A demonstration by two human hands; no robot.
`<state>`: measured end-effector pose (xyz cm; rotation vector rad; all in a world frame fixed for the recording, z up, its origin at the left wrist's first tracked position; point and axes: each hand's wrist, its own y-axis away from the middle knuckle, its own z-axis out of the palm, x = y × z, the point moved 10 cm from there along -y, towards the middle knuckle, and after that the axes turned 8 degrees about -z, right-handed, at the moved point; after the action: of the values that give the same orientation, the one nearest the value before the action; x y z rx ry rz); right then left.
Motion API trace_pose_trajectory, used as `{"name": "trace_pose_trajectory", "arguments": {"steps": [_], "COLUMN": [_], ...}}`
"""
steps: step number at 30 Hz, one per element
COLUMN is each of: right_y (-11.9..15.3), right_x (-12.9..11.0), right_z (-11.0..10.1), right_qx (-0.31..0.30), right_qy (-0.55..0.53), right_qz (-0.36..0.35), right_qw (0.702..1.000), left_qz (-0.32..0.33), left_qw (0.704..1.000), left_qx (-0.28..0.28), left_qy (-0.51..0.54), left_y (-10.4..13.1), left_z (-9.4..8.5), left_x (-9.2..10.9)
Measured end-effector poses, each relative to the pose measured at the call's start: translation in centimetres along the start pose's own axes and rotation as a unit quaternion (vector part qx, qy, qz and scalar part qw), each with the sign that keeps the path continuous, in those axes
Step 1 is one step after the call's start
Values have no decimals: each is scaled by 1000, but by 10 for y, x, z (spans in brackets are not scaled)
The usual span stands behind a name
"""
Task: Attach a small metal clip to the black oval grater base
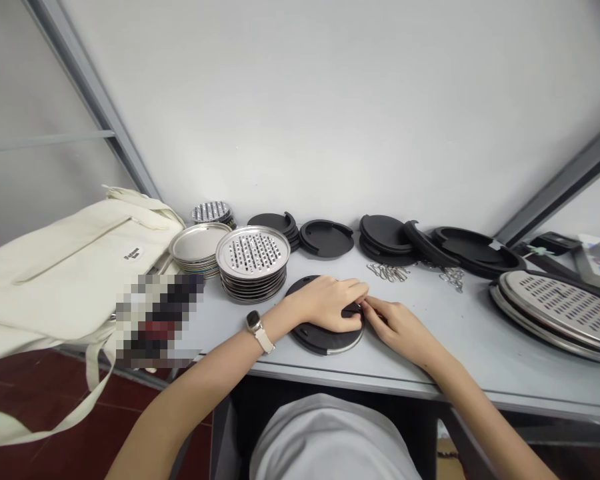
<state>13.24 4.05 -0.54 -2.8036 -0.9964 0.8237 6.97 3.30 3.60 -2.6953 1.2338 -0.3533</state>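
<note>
A black round plate with a metal rim (320,339) lies on the table in front of me. My left hand (330,303), with a watch on its wrist, rests over the plate's top, its fingers curled towards the right edge and gripping it. At that right edge, close to the left fingertips, the thumb and fingers of my right hand (397,327) are pinched together. Whatever they hold is too small to make out. Small metal clips (389,272) lie in a loose pile behind my hands.
Stacked round metal graters (253,252) and plain metal discs (200,243) stand at the left, beside a cream bag (75,267). Black round covers (327,238) line the wall. Large oval grater plates (570,310) lie at the right. The table's front edge (380,383) is close to me.
</note>
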Motion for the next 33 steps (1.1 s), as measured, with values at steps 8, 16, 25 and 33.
{"name": "trace_pose_trajectory", "arguments": {"steps": [8,16,25,33], "right_y": [0,0,0,0], "right_x": [0,1,3,1], "right_z": [-1,0,1,0], "right_qx": [5,-2,1,9], "right_qy": [20,18,18,20], "right_qz": [0,2,13,5], "right_qw": [1000,1000,1000,1000], "left_qz": [-29,-29,-16,-30], "left_qw": [1000,1000,1000,1000], "left_qx": [-10,-3,14,5], "left_qy": [2,1,4,7], "left_y": [-1,-2,-1,-2], "left_z": [1,0,-1,-1], "left_x": [-6,-6,-4,-6]}}
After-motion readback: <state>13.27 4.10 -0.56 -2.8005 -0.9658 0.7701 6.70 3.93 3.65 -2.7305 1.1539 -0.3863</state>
